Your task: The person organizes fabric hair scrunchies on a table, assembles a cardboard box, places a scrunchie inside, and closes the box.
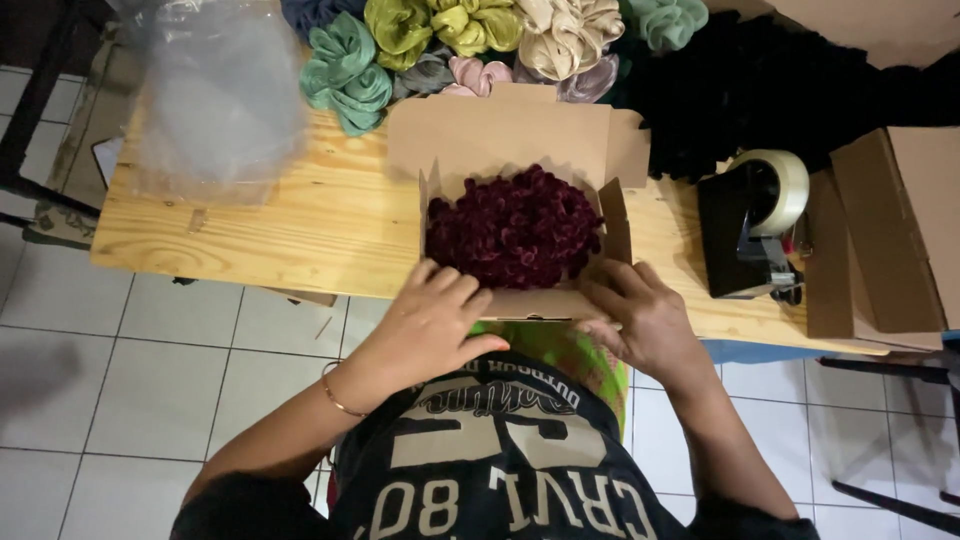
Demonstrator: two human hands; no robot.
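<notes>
An open cardboard box (520,130) sits at the near edge of a light wooden table (250,225). It is filled with dark maroon scrunchies (515,228). My left hand (430,320) rests on the box's near left corner, fingers spread over the front wall. My right hand (640,315) grips the near right corner, fingers curled on the front flap. The box lid stands open toward the back.
A pile of green, yellow, beige and pink scrunchies (470,45) lies behind the box, with black ones (740,85) to the right. A black tape dispenser (750,225) and flat cardboard (890,230) sit right. A clear plastic bag (220,95) stands left. White tile floor below.
</notes>
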